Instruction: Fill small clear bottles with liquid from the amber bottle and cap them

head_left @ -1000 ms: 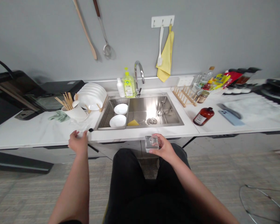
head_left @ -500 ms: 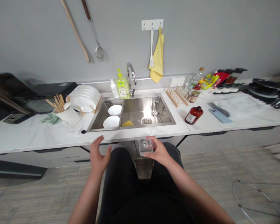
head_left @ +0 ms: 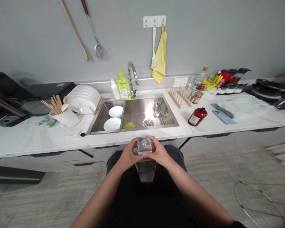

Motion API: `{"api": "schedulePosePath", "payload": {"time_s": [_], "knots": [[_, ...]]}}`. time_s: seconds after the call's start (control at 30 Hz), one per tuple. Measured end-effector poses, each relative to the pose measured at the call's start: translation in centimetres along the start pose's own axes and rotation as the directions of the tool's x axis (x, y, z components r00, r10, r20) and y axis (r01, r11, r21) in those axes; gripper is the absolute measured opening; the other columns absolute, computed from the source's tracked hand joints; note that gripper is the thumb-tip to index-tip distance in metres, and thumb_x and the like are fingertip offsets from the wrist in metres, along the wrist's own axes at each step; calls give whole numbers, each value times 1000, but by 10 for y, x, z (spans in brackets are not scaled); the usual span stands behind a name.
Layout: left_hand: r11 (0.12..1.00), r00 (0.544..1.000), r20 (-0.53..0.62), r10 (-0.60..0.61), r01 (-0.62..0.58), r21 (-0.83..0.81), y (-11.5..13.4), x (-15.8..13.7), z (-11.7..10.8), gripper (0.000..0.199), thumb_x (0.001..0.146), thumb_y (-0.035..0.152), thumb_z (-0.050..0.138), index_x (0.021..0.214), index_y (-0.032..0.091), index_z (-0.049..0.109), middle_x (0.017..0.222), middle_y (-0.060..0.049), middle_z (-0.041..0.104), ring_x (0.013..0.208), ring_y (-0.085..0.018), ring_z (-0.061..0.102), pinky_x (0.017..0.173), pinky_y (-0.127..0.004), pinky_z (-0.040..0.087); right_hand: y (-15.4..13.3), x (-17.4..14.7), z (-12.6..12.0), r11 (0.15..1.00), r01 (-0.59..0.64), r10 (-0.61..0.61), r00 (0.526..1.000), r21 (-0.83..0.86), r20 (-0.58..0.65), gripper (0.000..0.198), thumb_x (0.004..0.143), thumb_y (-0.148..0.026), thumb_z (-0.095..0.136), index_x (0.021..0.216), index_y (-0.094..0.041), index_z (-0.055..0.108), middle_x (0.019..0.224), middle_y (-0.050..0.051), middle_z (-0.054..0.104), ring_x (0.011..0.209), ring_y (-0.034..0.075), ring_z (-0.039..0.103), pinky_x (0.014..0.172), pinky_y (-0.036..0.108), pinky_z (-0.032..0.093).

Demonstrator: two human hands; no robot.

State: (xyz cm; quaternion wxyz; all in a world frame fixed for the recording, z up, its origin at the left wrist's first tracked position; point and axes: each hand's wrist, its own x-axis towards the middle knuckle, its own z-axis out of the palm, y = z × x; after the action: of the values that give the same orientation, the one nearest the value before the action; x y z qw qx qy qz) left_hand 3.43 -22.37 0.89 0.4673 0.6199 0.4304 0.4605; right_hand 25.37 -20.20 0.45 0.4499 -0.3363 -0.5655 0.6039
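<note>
Between both hands is a small clear square container (head_left: 144, 146) with a round piece in its upper face; its exact kind is hard to make out. My left hand (head_left: 130, 154) grips its left side, fingers behind and thumb in front. Around the right side wraps my right hand (head_left: 159, 152), its thumb meeting the other one at the front. The container is held in front of the counter's edge, over my lap. Just beyond lies the steel sink (head_left: 154, 128), with two white bowls (head_left: 112, 124) in its wire basket (head_left: 121, 117) and a yellow sponge (head_left: 129, 125).
A chrome faucet (head_left: 132, 74) stands behind the sink, beside a green soap bottle (head_left: 123, 87). To the left are white plates (head_left: 85, 98) and a chopstick holder (head_left: 67, 117). On the right sit a brown bottle (head_left: 198, 117), a phone (head_left: 223, 117) and a wooden rack (head_left: 180, 97).
My left hand, open and apart before, has moved right and closed on the container. My right hand has kept its hold, with the container shifted slightly left.
</note>
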Motion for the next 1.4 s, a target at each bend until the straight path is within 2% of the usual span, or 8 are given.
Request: {"api": "schedulePosePath", "payload": {"time_s": [0.27, 0.4, 0.6, 0.73, 0.83, 0.97, 1.2, 1.4], "knots": [[989, 998, -63, 19, -28, -146, 6, 13, -17, 85, 72, 38, 109, 145, 23, 69, 146, -16, 78, 136, -36, 77, 123, -54, 61, -27, 12, -10, 991, 63, -51, 994, -116, 97, 91, 84, -49, 103, 164, -37, 61, 169, 11, 64, 147, 36, 71, 121, 54, 62], [986, 993, -120, 5, -25, -164, 5, 20, -39, 85, 71, 41, 109, 143, 23, 68, 143, -16, 79, 131, -35, 80, 116, -53, 65, -38, 14, -62, 945, 143, -186, 975, -295, -124, 69, 89, -53, 96, 150, -33, 71, 147, 12, 79, 138, 34, 74, 107, 50, 67], [997, 963, -268, 5, -26, -73, 11, 28, -78, 83, 72, 45, 108, 140, 21, 68, 138, -15, 82, 126, -35, 81, 112, -50, 68, -45, -4, -196, 704, -118, -456, 681, -700, -573, 40, 91, -61, 85, 101, -25, 69, 87, 2, 71, 80, 25, 72, 83, 44, 66], [997, 936, -352, -6, -21, -75, 4, 28, -96, 85, 68, 46, 110, 138, 21, 69, 136, -15, 82, 126, -35, 81, 110, -51, 68, -54, -4, -274, 607, -306, -585, 452, -733, -673, 72, 76, -67, 91, 125, -22, 65, 115, 12, 75, 94, 31, 73, 87, 49, 66], [996, 923, -385, -19, -16, -89, -6, 28, -107, 87, 66, 47, 110, 138, 20, 69, 137, -16, 81, 126, -36, 81, 109, -52, 69, -53, 15, -308, 686, -251, -503, 515, -683, -694, 131, 58, -68, 98, 166, -19, 41, 166, 28, 55, 137, 43, 67, 103, 56, 65], [994, 906, -423, -31, -17, -108, -13, 28, -118, 91, 64, 47, 112, 140, 21, 69, 143, -16, 79, 131, -36, 79, 113, -52, 66, -39, 42, -327, 785, -257, -334, 593, -565, -733, 157, 52, -65, 101, 178, -15, 21, 175, 33, 47, 151, 45, 61, 120, 59, 57], [988, 900, -432, -62, -5, -152, -8, 21, -120, 87, 64, 43, 112, 137, 20, 69, 141, -15, 79, 128, -33, 79, 116, -53, 64, -30, 55, -338, 702, -380, -342, 562, -603, -753, 109, 51, -64, 104, 142, -17, 65, 135, 24, 80, 122, 44, 76, 112, 64, 58], [984, 907, -415, -75, 1, -176, -11, 31, -121, 87, 59, 38, 114, 133, 21, 71, 131, -12, 82, 122, -33, 81, 113, -53, 65, -41, 61, -332, 679, -308, -421, 580, -666, -697, 90, 55, -67, 104, 124, -19, 71, 119, 21, 84, 105, 41, 80, 102, 62, 64]]}}
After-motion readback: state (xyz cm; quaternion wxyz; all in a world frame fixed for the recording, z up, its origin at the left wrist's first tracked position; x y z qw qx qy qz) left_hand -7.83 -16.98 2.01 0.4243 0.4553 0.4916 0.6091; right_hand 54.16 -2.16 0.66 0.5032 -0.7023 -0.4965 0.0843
